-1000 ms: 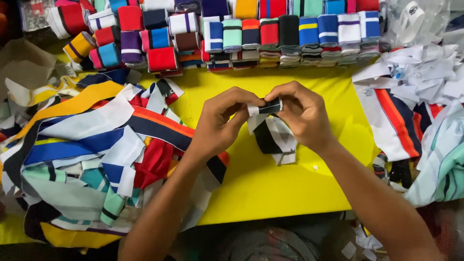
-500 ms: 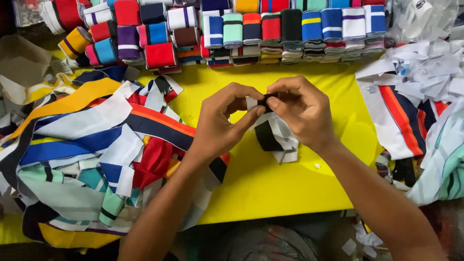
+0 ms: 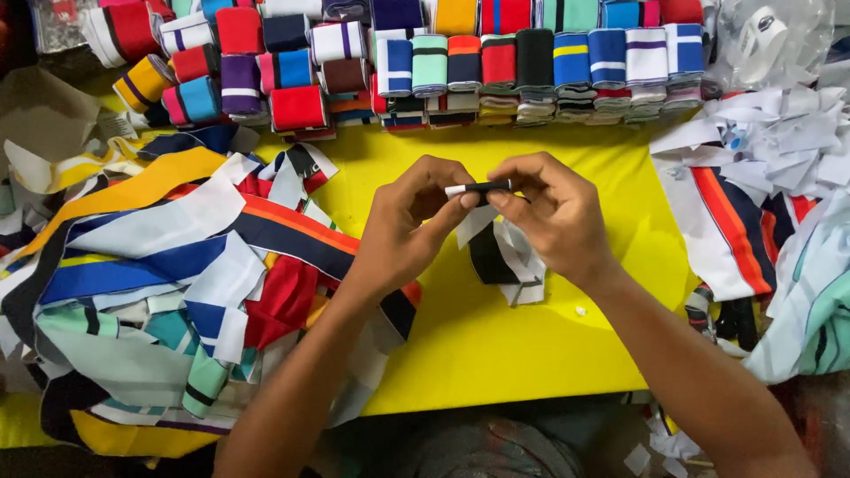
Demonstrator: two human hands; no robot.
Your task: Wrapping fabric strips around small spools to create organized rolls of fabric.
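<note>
A garment or textile workshop was indicated. A yellow desk was covered with sewing stock: rows of folded striped knit bands were lined along its far edge, a heap of loose coloured fabric strips was piled at one side, and cut white pieces were stacked at the other.

A yellow table carries a row of folded striped bands along its far edge, with loose fabric strips heaped on its left side and white scraps at its right.

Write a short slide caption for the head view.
Both hands, left hand and right hand, pinch a black-and-white knit strip above the yellow table.
</note>
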